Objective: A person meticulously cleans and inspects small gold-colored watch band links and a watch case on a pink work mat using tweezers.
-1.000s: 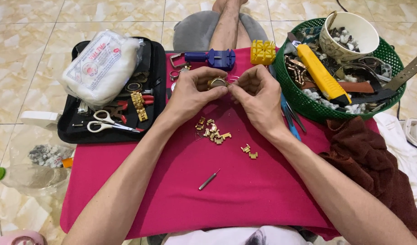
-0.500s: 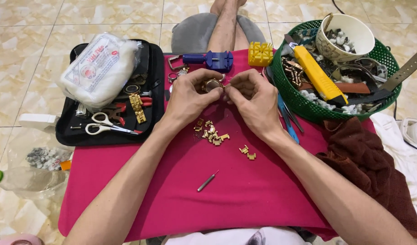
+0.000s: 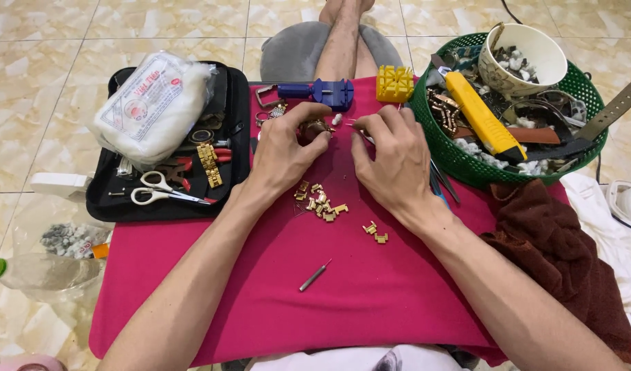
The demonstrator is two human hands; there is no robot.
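Note:
My left hand [image 3: 284, 150] pinches a small gold watch piece [image 3: 314, 128] over the pink cloth [image 3: 274, 288] on my lap. Just to its right, my right hand [image 3: 391, 161] has its fingers closed on a thin pin-like part [image 3: 353, 125], held a short gap away from the piece. Loose gold band links [image 3: 322, 203] lie below both hands, and two more links [image 3: 375, 232] sit under the right wrist. A small metal pin tool [image 3: 314, 276] rests nearer to me on the cloth.
A black tray [image 3: 102, 203] at the left holds scissors [image 3: 161, 189], a gold band strip [image 3: 209, 163] and a white bag [image 3: 154, 103]. A blue link remover [image 3: 326, 91] and yellow block [image 3: 394, 84] lie beyond. A green basket [image 3: 436, 148] holds a bowl [image 3: 521, 51] and yellow tool [image 3: 482, 113]. Brown cloth [image 3: 556, 247] lies right.
Both hands stay close together at the far part of the cloth. The right hand has drawn slightly away from the gold piece, with a thin part now showing at its fingertips.

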